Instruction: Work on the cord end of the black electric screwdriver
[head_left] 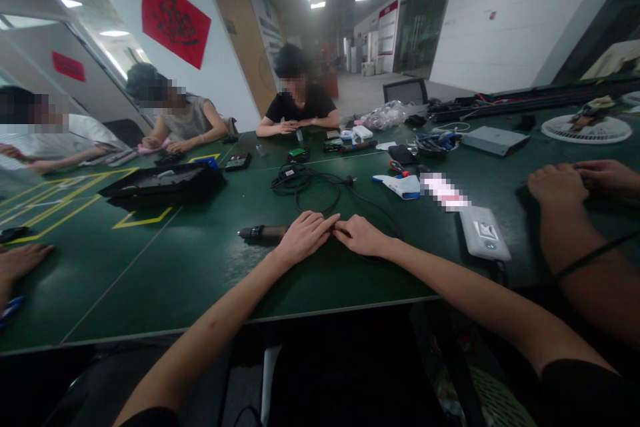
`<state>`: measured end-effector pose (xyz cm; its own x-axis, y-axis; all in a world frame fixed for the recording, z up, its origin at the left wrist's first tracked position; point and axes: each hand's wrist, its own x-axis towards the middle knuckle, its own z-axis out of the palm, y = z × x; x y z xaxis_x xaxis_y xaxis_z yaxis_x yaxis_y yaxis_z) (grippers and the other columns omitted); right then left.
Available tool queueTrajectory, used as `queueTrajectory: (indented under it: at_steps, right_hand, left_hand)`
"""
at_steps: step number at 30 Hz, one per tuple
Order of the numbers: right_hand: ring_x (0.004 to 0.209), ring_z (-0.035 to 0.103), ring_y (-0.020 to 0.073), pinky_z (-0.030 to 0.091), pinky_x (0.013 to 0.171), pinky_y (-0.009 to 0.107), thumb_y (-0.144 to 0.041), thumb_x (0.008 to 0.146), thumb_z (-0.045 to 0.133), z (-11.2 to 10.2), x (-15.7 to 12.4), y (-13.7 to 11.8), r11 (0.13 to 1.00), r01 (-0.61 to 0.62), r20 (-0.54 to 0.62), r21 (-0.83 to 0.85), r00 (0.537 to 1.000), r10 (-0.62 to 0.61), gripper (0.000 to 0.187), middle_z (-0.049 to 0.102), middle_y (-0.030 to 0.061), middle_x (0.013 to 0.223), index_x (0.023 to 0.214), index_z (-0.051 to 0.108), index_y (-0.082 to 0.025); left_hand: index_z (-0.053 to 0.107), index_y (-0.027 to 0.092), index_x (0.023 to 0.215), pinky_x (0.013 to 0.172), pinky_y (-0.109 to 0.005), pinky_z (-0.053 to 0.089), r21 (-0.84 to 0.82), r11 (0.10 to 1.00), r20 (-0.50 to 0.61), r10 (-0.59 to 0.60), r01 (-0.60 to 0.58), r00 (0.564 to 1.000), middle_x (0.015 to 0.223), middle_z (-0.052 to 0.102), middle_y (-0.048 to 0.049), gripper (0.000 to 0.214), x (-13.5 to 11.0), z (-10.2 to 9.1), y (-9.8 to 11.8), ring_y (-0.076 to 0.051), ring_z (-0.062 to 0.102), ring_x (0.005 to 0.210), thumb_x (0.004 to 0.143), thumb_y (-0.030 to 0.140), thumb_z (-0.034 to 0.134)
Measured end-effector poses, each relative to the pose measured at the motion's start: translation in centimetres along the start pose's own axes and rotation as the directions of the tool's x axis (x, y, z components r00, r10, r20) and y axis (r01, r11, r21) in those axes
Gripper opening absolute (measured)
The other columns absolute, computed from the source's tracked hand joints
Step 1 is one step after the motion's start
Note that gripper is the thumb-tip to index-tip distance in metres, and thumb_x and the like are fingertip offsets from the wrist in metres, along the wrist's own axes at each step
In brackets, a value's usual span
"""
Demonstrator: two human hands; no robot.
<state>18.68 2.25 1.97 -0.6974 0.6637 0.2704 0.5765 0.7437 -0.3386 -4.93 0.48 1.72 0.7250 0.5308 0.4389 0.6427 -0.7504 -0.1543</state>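
Note:
A brown and black pen-shaped power tool, which looks like an electric screwdriver, lies on the green table with its tip to the left. My left hand is laid over its body, fingers bent around it and the index finger stretched along the top. At its rear end my right hand is closed, with thumb and fingertips pinched where the tool meets my left fingers. Both hands cover the rear part, so exactly what the right fingertips grip is hard to see. Behind the hands lies a coiled black cable, running past my right wrist.
A black tray stands to the left. On the right are a white box, a blue-and-white packet and a grey flat device. A co-worker's hands rest at the far right. Several people sit across the table.

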Motion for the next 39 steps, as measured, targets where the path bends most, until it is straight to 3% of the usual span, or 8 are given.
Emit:
queueTrajectory:
  at_steps: [22, 27, 33, 39]
  right_hand:
    - [0.067, 0.062, 0.0141, 0.039, 0.07, 0.025, -0.025, 0.104, 0.057, -0.32, 0.21, 0.1, 0.999, 0.005, -0.013, 0.048, 1.0, -0.004, 0.024, 0.075, 0.0055, 0.082, 0.094, 0.076, -0.016]
    - [0.064, 0.06, 0.0135, 0.039, 0.071, 0.025, -0.028, 0.105, 0.057, -0.36, 0.09, 0.05, 0.998, 0.014, -0.018, 0.061, 1.0, -0.013, 0.027, 0.074, 0.0049, 0.078, 0.088, 0.075, -0.016]
    - [0.069, 0.063, 0.015, 0.041, 0.074, 0.026, -0.029, 0.105, 0.056, 0.06, 0.11, 0.44, 0.999, 0.033, -0.033, 0.032, 0.999, -0.032, 0.026, 0.076, 0.0059, 0.083, 0.094, 0.075, -0.016]
    - [0.068, 0.063, 0.0147, 0.041, 0.076, 0.026, -0.031, 0.106, 0.055, 0.23, 0.06, 0.59, 0.999, 0.038, -0.041, 0.013, 0.998, -0.037, 0.028, 0.074, 0.0047, 0.08, 0.092, 0.074, -0.016]
  left_hand:
    - [0.03, 0.021, 0.164, 0.111, -0.046, 0.047, 0.006, 0.999, -0.001, 0.036, -0.036, 0.999, 0.122, 0.07, -0.0101, 0.064, 0.0, -0.15, 0.01, -0.026, 0.061, 0.124, 0.105, 0.027, 0.051]
    - [0.031, 0.022, 0.164, 0.107, -0.046, 0.05, 0.03, 0.999, -0.025, 0.018, -0.017, 1.0, 0.117, 0.071, -0.0102, 0.062, -0.09, 0.13, -0.1, -0.026, 0.064, 0.117, 0.105, 0.027, 0.05]
    - [0.029, 0.021, 0.164, 0.112, -0.046, 0.046, 0.005, 0.998, 0.025, 0.063, -0.063, 0.998, 0.126, 0.068, -0.0113, 0.061, -0.04, 0.15, -0.18, -0.025, 0.061, 0.124, 0.106, 0.024, 0.047]
    - [0.031, 0.02, 0.163, 0.109, -0.046, 0.048, 0.056, 0.998, 0.01, 0.031, -0.032, 0.999, 0.119, 0.07, -0.0104, 0.06, 0.07, 0.15, -0.21, -0.026, 0.063, 0.118, 0.106, 0.028, 0.049]
